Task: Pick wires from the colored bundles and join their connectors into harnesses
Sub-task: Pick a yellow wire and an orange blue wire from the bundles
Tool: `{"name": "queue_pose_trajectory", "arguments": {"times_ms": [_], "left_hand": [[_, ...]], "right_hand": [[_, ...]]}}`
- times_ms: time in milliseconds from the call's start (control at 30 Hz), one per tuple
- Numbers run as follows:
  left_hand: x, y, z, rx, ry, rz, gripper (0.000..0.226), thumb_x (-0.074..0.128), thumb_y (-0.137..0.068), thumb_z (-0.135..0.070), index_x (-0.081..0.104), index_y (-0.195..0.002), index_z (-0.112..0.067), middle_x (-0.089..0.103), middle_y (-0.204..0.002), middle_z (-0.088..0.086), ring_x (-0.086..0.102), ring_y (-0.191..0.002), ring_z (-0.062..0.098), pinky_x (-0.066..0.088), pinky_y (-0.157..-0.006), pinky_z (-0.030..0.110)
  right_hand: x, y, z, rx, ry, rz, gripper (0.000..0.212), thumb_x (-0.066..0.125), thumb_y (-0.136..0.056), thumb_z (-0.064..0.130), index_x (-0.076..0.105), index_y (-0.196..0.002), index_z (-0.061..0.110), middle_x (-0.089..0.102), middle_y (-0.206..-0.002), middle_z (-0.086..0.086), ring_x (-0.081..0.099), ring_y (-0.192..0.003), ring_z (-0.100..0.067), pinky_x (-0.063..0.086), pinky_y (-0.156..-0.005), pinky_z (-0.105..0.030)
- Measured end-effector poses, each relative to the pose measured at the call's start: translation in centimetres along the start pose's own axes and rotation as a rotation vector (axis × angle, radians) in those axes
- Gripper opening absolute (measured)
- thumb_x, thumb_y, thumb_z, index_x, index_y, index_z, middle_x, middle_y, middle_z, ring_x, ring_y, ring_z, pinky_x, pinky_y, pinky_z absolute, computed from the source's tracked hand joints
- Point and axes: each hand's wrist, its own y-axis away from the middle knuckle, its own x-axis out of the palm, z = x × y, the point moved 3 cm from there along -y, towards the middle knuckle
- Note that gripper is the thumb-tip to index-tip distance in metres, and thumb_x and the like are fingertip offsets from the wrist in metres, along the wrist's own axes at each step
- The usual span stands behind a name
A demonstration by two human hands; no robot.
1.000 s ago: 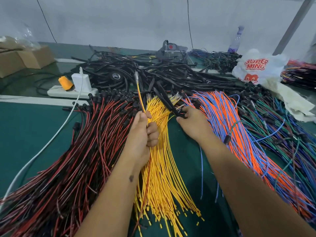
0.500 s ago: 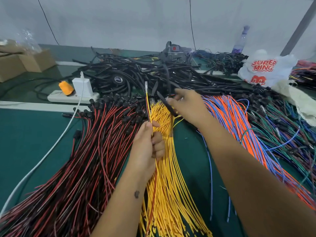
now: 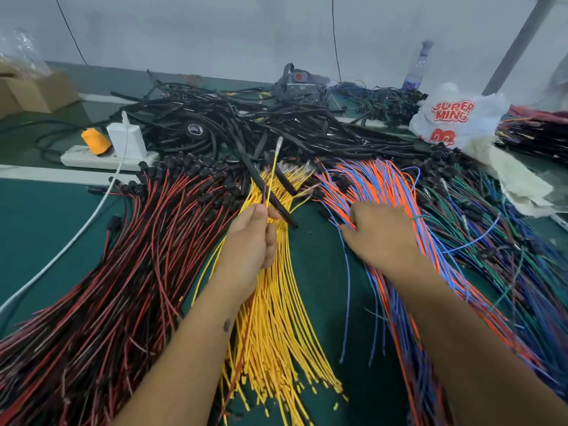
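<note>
My left hand [image 3: 250,241] pinches a yellow wire [image 3: 273,176] upright, its clear terminal tip at the top, along with a red wire that trails down past my wrist. Under that hand fans the yellow wire bundle [image 3: 276,327]. The red-and-black bundle [image 3: 123,272] lies to the left. My right hand [image 3: 381,233] rests on the orange-and-blue bundle [image 3: 384,186], fingers curled into its wires. A green, blue and black bundle [image 3: 491,235] lies further right. Black sleeve tubes [image 3: 267,192] lie across the top of the yellow bundle.
A heap of black cables [image 3: 246,121] fills the back of the green table [image 3: 37,229]. A white power strip [image 3: 101,156] with a charger and an orange plug sits at back left, a white plastic bag [image 3: 455,118] at back right, a cardboard box [image 3: 33,90] far left.
My right hand let go of the black tubes above the yellow bundle and moved right and down onto the orange-and-blue wires. My left hand kept its hold on the yellow wire.
</note>
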Motion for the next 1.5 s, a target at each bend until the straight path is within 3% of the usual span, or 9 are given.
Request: {"name": "queue_pose_trajectory", "arguments": {"times_ms": [233, 433, 533, 667, 867, 1033, 1200, 1367, 1500], "left_hand": [[0.7, 0.5, -0.1, 0.099, -0.268, -0.008, 0.033, 0.031, -0.105, -0.027, 0.053, -0.082, -0.017, 0.034, -0.046, -0.011, 0.026, -0.038, 0.006, 0.022, -0.038, 0.020], [0.7, 0.5, -0.1, 0.029, -0.121, -0.005, 0.033, 0.037, -0.103, -0.026, 0.054, -0.078, -0.016, 0.028, -0.046, -0.010, 0.019, -0.038, 0.007, 0.017, -0.037, 0.017], [0.4, 0.5, -0.1, 0.005, -0.006, -0.011, 0.032, 0.041, -0.102, -0.030, 0.054, -0.077, -0.015, 0.025, -0.045, -0.011, 0.017, -0.036, 0.006, 0.015, -0.037, 0.015], [-0.1, 0.3, 0.0, -0.007, 0.077, -0.023, 0.032, 0.038, -0.103, -0.026, 0.054, -0.079, -0.013, 0.024, -0.045, -0.010, 0.016, -0.036, 0.006, 0.015, -0.037, 0.014], [0.0, 0.2, 0.0, -0.002, 0.102, -0.031, 0.032, 0.037, -0.103, -0.025, 0.054, -0.078, -0.015, 0.022, -0.045, -0.008, 0.014, -0.036, 0.007, 0.013, -0.039, 0.014], [0.1, 0.4, -0.1, 0.059, 0.013, 0.009, 0.029, 0.038, -0.103, -0.025, 0.056, -0.083, -0.017, 0.023, -0.048, -0.008, 0.016, -0.038, 0.007, 0.016, -0.038, 0.014], [0.1, 0.4, -0.1, 0.064, -0.003, 0.009, 0.028, 0.038, -0.104, -0.023, 0.057, -0.084, -0.016, 0.026, -0.047, -0.009, 0.018, -0.037, 0.007, 0.019, -0.037, 0.014], [0.0, 0.4, -0.1, 0.054, 0.019, 0.007, 0.026, 0.037, -0.104, -0.022, 0.057, -0.087, -0.016, 0.025, -0.048, -0.010, 0.018, -0.038, 0.007, 0.017, -0.037, 0.015], [0.4, 0.7, 0.1, 0.106, -0.024, 0.032, 0.030, 0.037, -0.104, -0.020, 0.057, -0.082, -0.016, 0.034, -0.053, -0.007, 0.034, -0.043, 0.007, 0.034, -0.041, 0.017]], "right_hand": [[0.9, 0.7, 0.0, 0.012, -0.021, 0.037, 0.016, 0.057, -0.090, 0.021, 0.056, -0.101, 0.010, 0.067, -0.105, -0.015, 0.062, -0.100, -0.035, 0.043, -0.077, -0.036], [-0.6, -0.7, -1.4, 0.303, -0.815, -0.020, 0.026, 0.059, -0.089, 0.018, 0.056, -0.064, 0.012, 0.056, -0.061, -0.004, 0.052, -0.065, -0.024, 0.036, -0.058, -0.030], [-0.8, -0.9, -0.5, 0.347, -1.062, -0.040, 0.023, 0.054, -0.093, 0.018, 0.052, -0.070, 0.017, 0.051, -0.067, -0.003, 0.045, -0.061, -0.017, 0.036, -0.057, -0.028], [0.5, -0.6, 1.8, 0.421, -1.469, 0.243, 0.020, 0.049, -0.100, 0.026, 0.049, -0.084, 0.015, 0.064, -0.075, -0.008, 0.059, -0.043, -0.015, 0.046, -0.042, -0.022], [-0.3, -0.7, 2.9, 0.175, -0.610, 0.011, 0.044, 0.049, -0.093, 0.035, 0.058, -0.064, 0.003, 0.051, -0.057, -0.011, 0.054, -0.064, -0.035, 0.040, -0.055, -0.035], [0.6, -2.3, 3.0, 0.168, -0.375, -0.034, 0.023, 0.051, -0.095, 0.018, 0.058, -0.110, 0.002, 0.055, -0.116, -0.019, 0.051, -0.110, -0.038, 0.045, -0.082, -0.040], [1.6, -3.2, 2.4, 0.164, -0.339, 0.042, 0.023, 0.054, -0.095, 0.018, 0.061, -0.109, 0.002, 0.057, -0.115, -0.020, 0.055, -0.106, -0.038, 0.046, -0.080, -0.037], [-0.8, -2.2, 2.0, 0.322, -1.047, -0.228, 0.013, 0.051, -0.096, 0.016, 0.053, -0.083, 0.014, 0.060, -0.067, 0.002, 0.053, -0.064, -0.021, 0.039, -0.057, -0.031], [-3.6, -1.8, 5.0, 0.368, -1.896, 0.008, 0.022, 0.040, -0.102, 0.009, 0.050, -0.082, 0.010, 0.064, -0.052, 0.000, 0.055, -0.041, -0.011, 0.044, -0.044, -0.020]]}}
